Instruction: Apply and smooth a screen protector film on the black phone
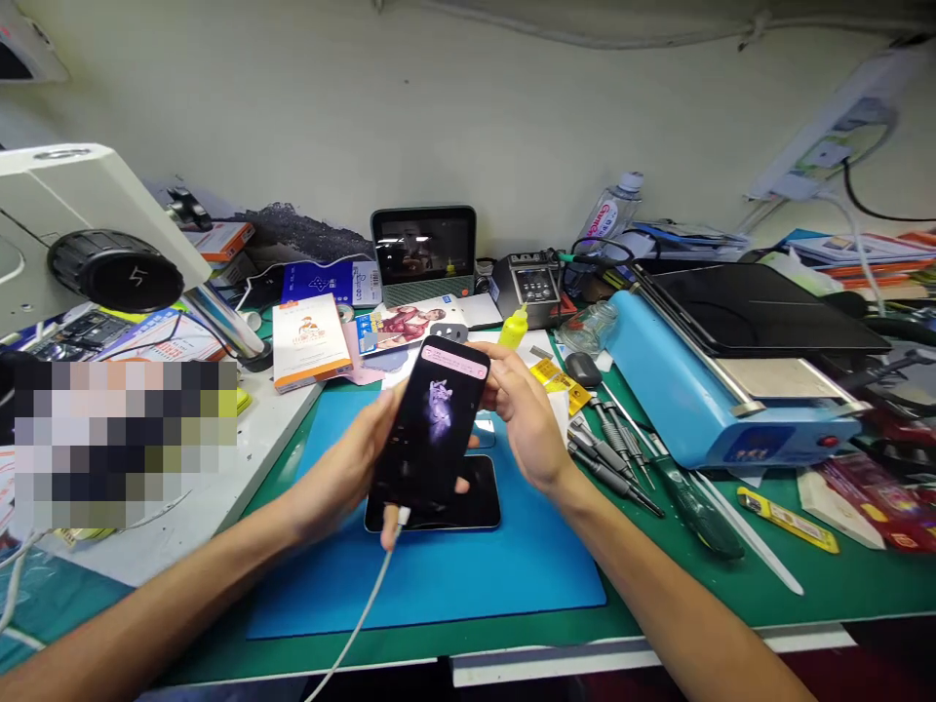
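A smartphone (431, 419) with a lit screen, showing a pale figure on black and a pink banner at its top, is held up tilted above the mat. My left hand (366, 448) is closed round its left side and lower edge. My right hand (523, 409) has its fingers at the upper right edge, partly hidden behind the phone. A white charging cable (366, 611) is plugged into the bottom end and runs down toward me. Beneath, a second phone (483, 492) with a dark screen lies on the blue mat (439, 585), partly covered by the held one.
A blue heating machine (658, 390) stands at right, with screwdrivers (618, 429) and a yellow cutter (788, 520) near it. A microscope (95, 234) juts in from the left. Behind are a white-and-orange box (311, 336), a small display (424, 244) and a yellow bottle (514, 327).
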Demonstrator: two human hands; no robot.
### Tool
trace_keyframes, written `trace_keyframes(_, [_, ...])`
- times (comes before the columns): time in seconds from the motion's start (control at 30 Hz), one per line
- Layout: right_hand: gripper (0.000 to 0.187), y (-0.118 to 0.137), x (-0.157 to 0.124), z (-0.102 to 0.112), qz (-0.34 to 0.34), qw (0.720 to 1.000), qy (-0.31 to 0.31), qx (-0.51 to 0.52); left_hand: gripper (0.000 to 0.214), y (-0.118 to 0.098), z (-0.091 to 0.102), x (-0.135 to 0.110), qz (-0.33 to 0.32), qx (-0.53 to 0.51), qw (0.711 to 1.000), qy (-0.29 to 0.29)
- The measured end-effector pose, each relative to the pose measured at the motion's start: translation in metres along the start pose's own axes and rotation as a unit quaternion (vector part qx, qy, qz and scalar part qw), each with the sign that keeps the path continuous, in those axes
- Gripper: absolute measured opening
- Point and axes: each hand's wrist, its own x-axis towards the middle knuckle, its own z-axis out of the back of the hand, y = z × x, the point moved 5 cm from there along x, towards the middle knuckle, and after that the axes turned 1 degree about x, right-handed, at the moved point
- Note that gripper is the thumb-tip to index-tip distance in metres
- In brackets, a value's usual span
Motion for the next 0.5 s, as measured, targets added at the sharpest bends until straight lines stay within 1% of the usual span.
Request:
trace_keyframes(0.1, [0.035, 0.001, 0.006, 0.007, 0.013, 0.999, -0.033, -0.019, 0.073, -0.022, 0.011, -0.001, 0.066, 0.106, 0.991, -0.042])
trace_keyframes(0.13, [0.037, 0.001, 0.007, 0.010, 0.021, 0.998, -0.046, -0.027, 0.076, -0.030, 0.015, -0.001, 0.102, 0.145, 0.983, -0.050])
trace_keyframes(0.17, [0.039, 0.002, 0.008, 0.013, 0.028, 0.997, -0.060, -0.037, 0.079, -0.037, 0.018, 0.001, 0.138, 0.193, 0.971, -0.043])
trace_keyframes(0.23, [0.043, 0.002, 0.010, 0.019, 0.038, 0.994, -0.086, -0.060, 0.076, -0.054, 0.027, 0.009, 0.172, 0.285, 0.941, -0.053])
trace_keyframes(0.27, [0.045, 0.002, 0.010, 0.022, 0.040, 0.992, -0.097, -0.072, 0.073, -0.063, 0.031, 0.015, 0.179, 0.324, 0.927, -0.065])
trace_keyframes(0.3, [0.047, 0.002, 0.010, 0.024, 0.043, 0.990, -0.106, -0.084, 0.070, -0.070, 0.034, 0.022, 0.180, 0.350, 0.917, -0.065])
trace_keyframes(0.4, [0.047, 0.001, 0.010, 0.030, 0.049, 0.983, -0.128, -0.121, 0.070, -0.083, 0.035, 0.045, 0.189, 0.367, 0.910, -0.039])
trace_keyframes(0.43, [0.048, 0.000, 0.011, 0.032, 0.049, 0.981, -0.133, -0.131, 0.069, -0.087, 0.035, 0.053, 0.181, 0.377, 0.908, -0.032])
trace_keyframes(0.47, [0.049, -0.002, 0.011, 0.034, 0.048, 0.979, -0.137, -0.140, 0.069, -0.091, 0.036, 0.062, 0.156, 0.400, 0.902, -0.037])
trace_keyframes(0.5, [0.050, -0.004, 0.013, 0.036, 0.045, 0.978, -0.139, -0.146, 0.067, -0.093, 0.037, 0.069, 0.151, 0.414, 0.897, -0.039])
